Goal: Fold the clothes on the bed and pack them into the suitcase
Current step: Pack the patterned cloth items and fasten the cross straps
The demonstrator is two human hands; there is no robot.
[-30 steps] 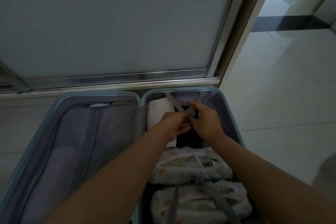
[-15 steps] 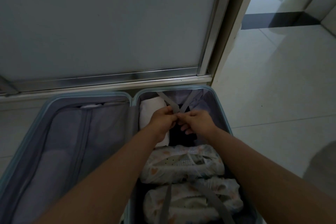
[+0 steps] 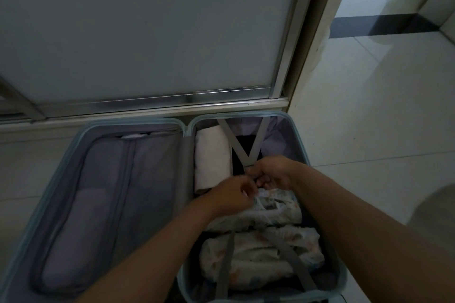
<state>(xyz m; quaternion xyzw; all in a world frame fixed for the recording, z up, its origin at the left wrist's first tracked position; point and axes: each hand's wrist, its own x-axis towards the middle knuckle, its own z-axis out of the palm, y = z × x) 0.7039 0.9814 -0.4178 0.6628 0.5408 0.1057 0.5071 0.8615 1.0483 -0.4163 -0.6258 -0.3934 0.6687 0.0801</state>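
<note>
A pale blue suitcase point(image 3: 317, 179) lies open on the floor. Its right half holds a folded white garment point(image 3: 211, 155), a dark garment point(image 3: 245, 145) and two folded patterned garments point(image 3: 270, 211) point(image 3: 261, 253). Grey packing straps point(image 3: 240, 145) form a V from the far wall to a point above the clothes. My right hand point(image 3: 273, 174) grips the joined end of that V. My left hand point(image 3: 234, 195) is curled right beside it, fingertips meeting the right hand's; what it pinches is hidden. Two more grey straps point(image 3: 293, 256) lie over the near patterned garment.
The suitcase's left half point(image 3: 105, 199) is covered by a zipped grey divider. A frosted sliding door with a metal frame point(image 3: 157, 101) stands just beyond the case. Pale tiled floor point(image 3: 369, 130) stretches to the right, toward a doorway.
Both hands have drawn the far straps' joined end toward me, from over the dark garment to the edge of the patterned one. The V of straps now looks longer and taut.
</note>
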